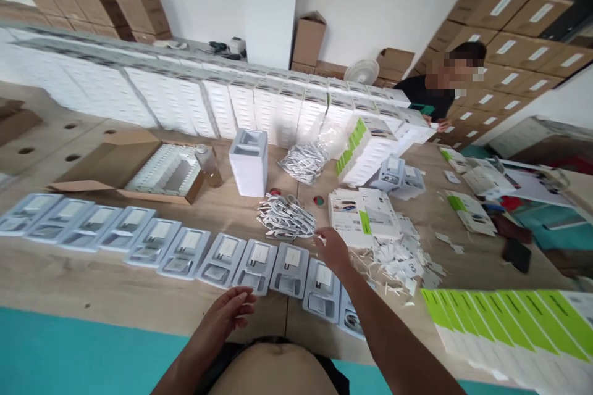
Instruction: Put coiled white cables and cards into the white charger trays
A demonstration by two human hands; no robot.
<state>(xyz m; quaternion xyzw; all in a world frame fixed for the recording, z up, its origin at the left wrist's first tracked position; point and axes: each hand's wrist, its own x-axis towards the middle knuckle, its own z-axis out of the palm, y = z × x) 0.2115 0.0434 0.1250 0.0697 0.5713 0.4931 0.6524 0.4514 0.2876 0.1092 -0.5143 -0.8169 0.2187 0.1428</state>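
Note:
My left hand point(230, 311) hovers at the table's near edge with fingers loosely bent and apart, nothing in it. It is nearest to a white plastic tray point(264, 284) holding a white charger. My right hand point(334, 251) reaches over the tray row to the right edge of a pile of coiled white cables point(286, 216). Its fingers look slightly apart; whether they touch a cable is unclear. Several such trays run in a slanting row, and the rightmost tray point(351, 321), partly behind my right forearm, has a coiled cable in it.
Behind the cables stand a tall stack of trays point(249, 166), bundled cables point(303, 162) and an open carton point(189, 197) of white chargers. Flat white-green boxes point(365, 216) and paper pieces point(407, 259) lie right. Stacked white boxes point(171, 99) form a wall; a co-worker point(430, 95) is behind.

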